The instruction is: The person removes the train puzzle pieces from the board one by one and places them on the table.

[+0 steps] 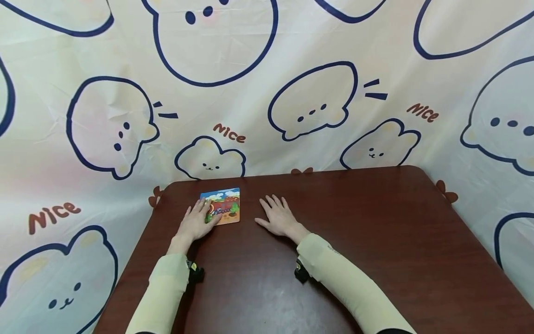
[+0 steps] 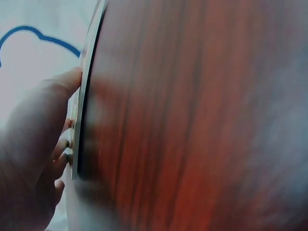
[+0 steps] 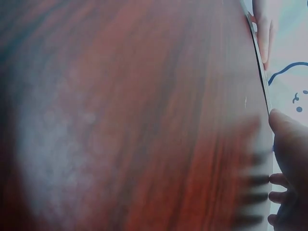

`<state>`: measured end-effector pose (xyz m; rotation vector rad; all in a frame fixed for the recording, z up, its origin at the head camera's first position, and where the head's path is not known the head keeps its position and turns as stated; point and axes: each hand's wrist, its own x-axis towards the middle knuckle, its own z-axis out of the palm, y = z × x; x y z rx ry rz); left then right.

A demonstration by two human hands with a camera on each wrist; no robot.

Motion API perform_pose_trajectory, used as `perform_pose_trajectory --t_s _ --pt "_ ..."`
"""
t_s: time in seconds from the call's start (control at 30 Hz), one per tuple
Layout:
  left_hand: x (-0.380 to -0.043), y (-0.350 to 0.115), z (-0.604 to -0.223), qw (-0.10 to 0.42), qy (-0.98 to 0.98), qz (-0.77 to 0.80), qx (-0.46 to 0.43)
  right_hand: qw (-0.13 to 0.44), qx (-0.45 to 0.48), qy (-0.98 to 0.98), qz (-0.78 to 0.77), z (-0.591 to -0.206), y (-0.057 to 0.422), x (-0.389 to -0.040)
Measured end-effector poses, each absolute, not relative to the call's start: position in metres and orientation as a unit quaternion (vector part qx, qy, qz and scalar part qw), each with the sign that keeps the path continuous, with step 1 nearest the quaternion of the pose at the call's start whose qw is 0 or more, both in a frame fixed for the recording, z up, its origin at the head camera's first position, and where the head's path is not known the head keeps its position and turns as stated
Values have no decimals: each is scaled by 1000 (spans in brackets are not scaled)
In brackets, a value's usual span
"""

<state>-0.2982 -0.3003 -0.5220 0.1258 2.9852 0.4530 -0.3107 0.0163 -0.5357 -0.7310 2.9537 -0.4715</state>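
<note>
Left arm: reaches forward from the lower edge of the head view, its pale sleeve [image 1: 164, 287] angled slightly rightward.
Left hand: palm down, fingers extended and a little spread, lying over the left part of the picture board [image 1: 228, 208]; the thumb is held out across its near edge.
Right arm: comes in from the lower right, slanting up and leftward.
Right hand [image 1: 278, 218]: palm down over the table [image 1: 354, 241], fingers fanned, thumb pointing toward the board, grasping nothing.
Hands: well apart from each other, neither one clenched.
Picture board: flat on the far left part of the table, near the back edge; partly beneath the left hand [image 1: 199, 222], with a strip of bare wood between it and the right thumb.
Hidden: the board's left portion, covered by fingers; its printed scene shows only in part.
Hard to make out: in the left wrist view the board is a thin edge-on strip beside blurred wood grain; whether the right fingertips touch the tabletop, I cannot tell.
Cut off: both forearms, at the head view's bottom.
</note>
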Motion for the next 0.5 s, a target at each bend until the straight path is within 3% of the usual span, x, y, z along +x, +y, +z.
perform_pose_trajectory --t_s 0.5 --pt "-286 -275 -523 51 990 127 41 46 -265 951 -149 -534 4 -309"
